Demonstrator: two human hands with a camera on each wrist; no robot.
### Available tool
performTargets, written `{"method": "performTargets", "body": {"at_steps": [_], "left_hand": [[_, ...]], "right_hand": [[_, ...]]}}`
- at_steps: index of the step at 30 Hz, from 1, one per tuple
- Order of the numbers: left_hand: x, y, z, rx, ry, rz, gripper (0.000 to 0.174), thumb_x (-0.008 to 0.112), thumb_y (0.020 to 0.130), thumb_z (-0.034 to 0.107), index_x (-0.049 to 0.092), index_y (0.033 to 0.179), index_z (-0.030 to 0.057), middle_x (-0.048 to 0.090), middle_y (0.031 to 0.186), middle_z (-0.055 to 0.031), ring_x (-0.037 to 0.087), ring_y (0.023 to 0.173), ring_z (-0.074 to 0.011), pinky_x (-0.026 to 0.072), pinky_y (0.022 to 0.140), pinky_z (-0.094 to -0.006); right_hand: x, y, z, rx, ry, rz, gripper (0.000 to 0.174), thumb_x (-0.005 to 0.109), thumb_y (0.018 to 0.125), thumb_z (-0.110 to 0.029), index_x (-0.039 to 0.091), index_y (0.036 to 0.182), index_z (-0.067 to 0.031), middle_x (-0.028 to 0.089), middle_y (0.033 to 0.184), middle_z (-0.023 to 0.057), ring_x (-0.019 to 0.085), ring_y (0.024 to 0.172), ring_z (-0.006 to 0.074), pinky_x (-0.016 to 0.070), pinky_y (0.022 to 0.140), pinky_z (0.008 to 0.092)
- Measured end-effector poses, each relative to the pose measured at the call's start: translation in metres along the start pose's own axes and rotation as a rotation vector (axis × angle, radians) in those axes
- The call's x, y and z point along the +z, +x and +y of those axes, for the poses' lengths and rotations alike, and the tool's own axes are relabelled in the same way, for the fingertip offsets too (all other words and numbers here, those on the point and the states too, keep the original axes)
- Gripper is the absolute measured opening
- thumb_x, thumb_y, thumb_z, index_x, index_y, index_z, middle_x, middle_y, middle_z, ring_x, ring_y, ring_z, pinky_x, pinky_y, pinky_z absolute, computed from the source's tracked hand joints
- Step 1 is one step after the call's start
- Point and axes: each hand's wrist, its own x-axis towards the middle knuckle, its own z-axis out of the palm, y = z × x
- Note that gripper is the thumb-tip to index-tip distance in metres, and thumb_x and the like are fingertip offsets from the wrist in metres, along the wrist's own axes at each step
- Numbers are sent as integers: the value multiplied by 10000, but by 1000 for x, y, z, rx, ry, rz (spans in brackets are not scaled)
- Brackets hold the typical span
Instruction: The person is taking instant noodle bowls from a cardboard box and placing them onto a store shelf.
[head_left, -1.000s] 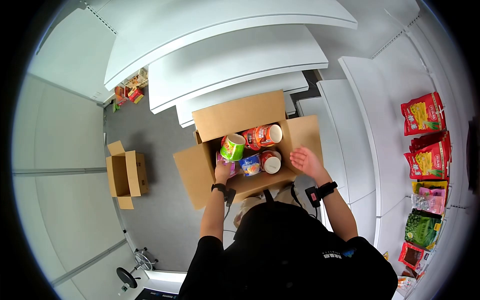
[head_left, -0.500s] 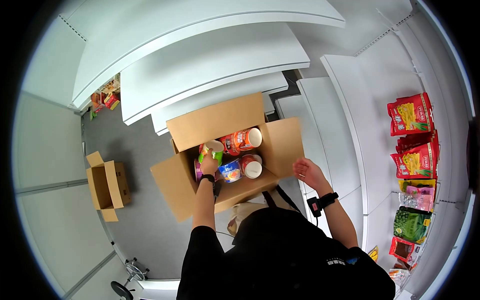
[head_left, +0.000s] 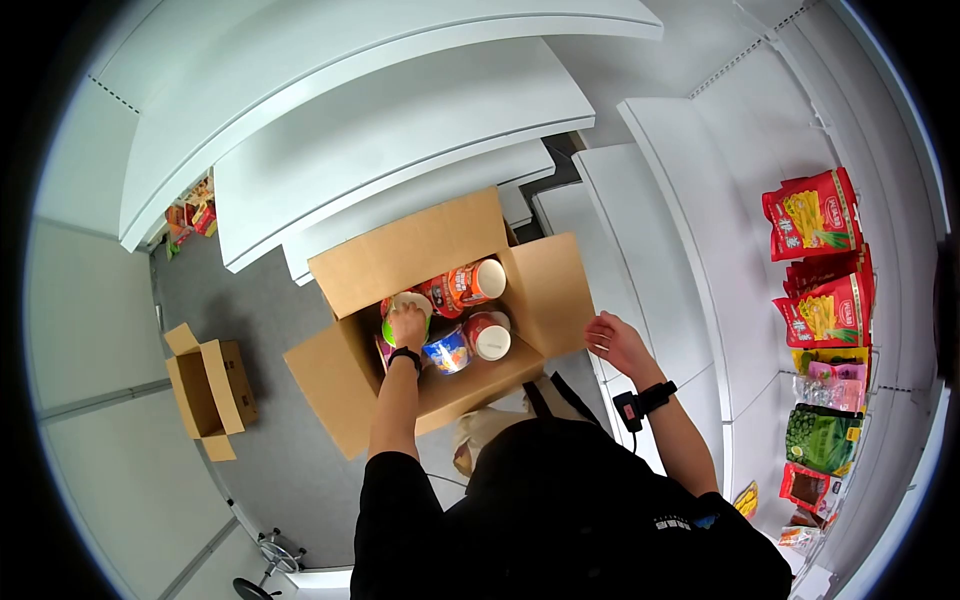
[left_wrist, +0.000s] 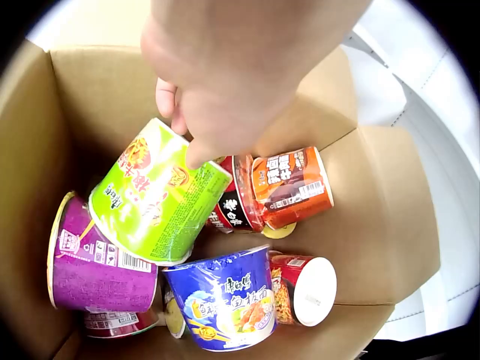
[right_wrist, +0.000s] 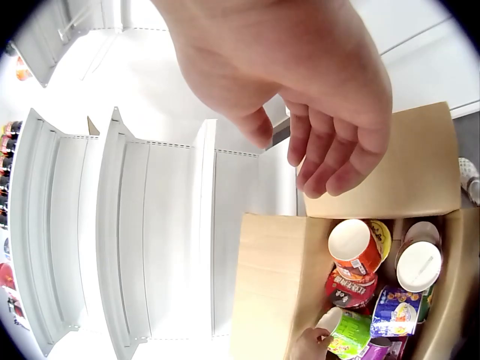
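Left hand [head_left: 407, 326] has gone, since a second ago, from the near edge of the open box [head_left: 410, 252] onto the green cup [left_wrist: 154, 196], far-left in that box. Its fingers [left_wrist: 196, 150] curl onto the cup's upper end, a tip hold only; how far they wrap round I cannot tell. Right hand [head_left: 614, 342] hangs just off the box's right flap, fingers loosely bent, holding nothing. Risks, as judged: green cup lies tilted over the purple cup [left_wrist: 94, 262] and against the dark red cup [left_wrist: 236, 208], so a lift on so shallow a hold may slip, or drag and roll the neighbours; a hard squeeze may dent the rim. Count in box: green cup 1, purple cup 1, blue cup [left_wrist: 225, 296] 1, orange cup [left_wrist: 291, 185] 1, dark red cup 1, white-ended red cup [left_wrist: 304, 281] 1, part-hidden red cup [left_wrist: 120, 322] 1; seven seen, more may lie beneath. Cardboard boxes 2, counting the small box [head_left: 212, 385] on the floor at left
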Motion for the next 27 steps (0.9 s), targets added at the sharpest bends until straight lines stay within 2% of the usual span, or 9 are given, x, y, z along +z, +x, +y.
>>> {"method": "performTargets", "body": {"at_steps": [11, 15, 16, 19, 20, 23, 24, 27], "left_hand": [[-41, -29, -18, 175, 22, -108, 166, 546, 797, 143, 705, 819, 102, 661, 907, -51, 592, 956, -217, 444, 782, -395], [-66, -45, -24, 34, -202, -112, 159, 556, 783, 148, 692, 811, 71, 659, 892, -73, 605, 939, -255, 443, 795, -425], [-72, -47, -26, -35, -319, -155, 164, 567, 775, 166, 687, 801, 56, 668, 889, -109, 613, 946, -267, 446, 820, -439], [-83, -61, -37, -122, -653, -156, 221, 608, 783, 238, 686, 851, 43, 675, 837, -124, 633, 815, -312, 491, 739, -400], [-86, -64, -40, -152, -819, -117, 242, 647, 772, 229, 670, 854, 2, 669, 773, -131, 640, 722, -289, 500, 685, -360], [-114, -73, -43, -183, -1133, -133, 213, 665, 771, 193, 654, 831, -11, 640, 720, -105, 610, 679, -191, 474, 650, -309], [-119, -74, -45, -172, -1237, -136, 180, 651, 804, 151, 640, 849, -24, 620, 718, -56, 558, 678, -117, 446, 640, -260], [-152, -79, -43, -214, -1576, -127, 150, 617, 838, 110, 630, 878, -34, 622, 766, -25, 548, 704, -101, 430, 658, -232]], "right_hand": [[10, 10, 14, 32, 50, -61, 231, 524, 936, -328, 584, 923, -105, 660, 933, 63, 617, 874, 181, 493, 789, 339], [21, 19, 23, 45, 51, -113, 255, 515, 936, -335, 569, 964, -87, 656, 949, 76, 616, 874, 184, 496, 804, 332], [24, 21, 26, 49, 51, -135, 258, 515, 935, -335, 566, 975, -85, 657, 955, 77, 617, 876, 184, 496, 806, 330], [34, 29, 33, 64, 51, -194, 274, 516, 934, -340, 563, 1020, -85, 655, 981, 76, 620, 885, 184, 498, 809, 324], [37, 32, 36, 63, 37, -194, 282, 520, 932, -342, 562, 1034, -83, 652, 988, 74, 619, 891, 182, 498, 810, 323], [58, 30, 37, 54, -8, -222, 307, 533, 925, -346, 559, 1074, -79, 644, 1008, 67, 615, 907, 176, 497, 812, 317], [65, 27, 37, 48, -24, -245, 314, 538, 923, -347, 558, 1086, -79, 641, 1013, 64, 613, 911, 175, 495, 812, 313], [85, 21, 39, -14, -128, -328, 359, 567, 905, -358, 546, 1131, -81, 622, 1057, 57, 596, 952, 162, 482, 824, 305]]}}
